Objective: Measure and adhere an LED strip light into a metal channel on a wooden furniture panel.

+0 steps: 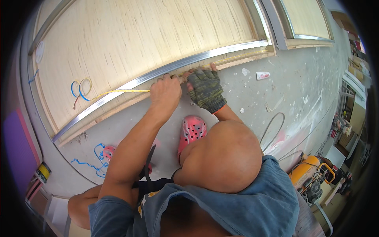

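A thin yellow twisted wire [130,91] lies across a metal strip [177,63] along the near edge of a plywood panel [150,27]. Its left end loops loosely into separate blue, yellow and dark red strands [81,90]. My bare left hand [166,91] is closed around the wire at the panel's edge. Just right of it, my right hand [205,87], in a camouflage fingerless glove, is curled over the wire at the wooden edge strip [245,60]. Its fingertips are partly hidden. Beyond that hand the wire runs on between metal and wood.
A second framed panel [308,17] lies at the far right. On the grey floor are a small white tube [263,75], scraps, a tangled blue string [98,158] and a grey cable [281,116]. A yellow machine [306,170] stands at the right; a purple sheet [19,138] at the left.
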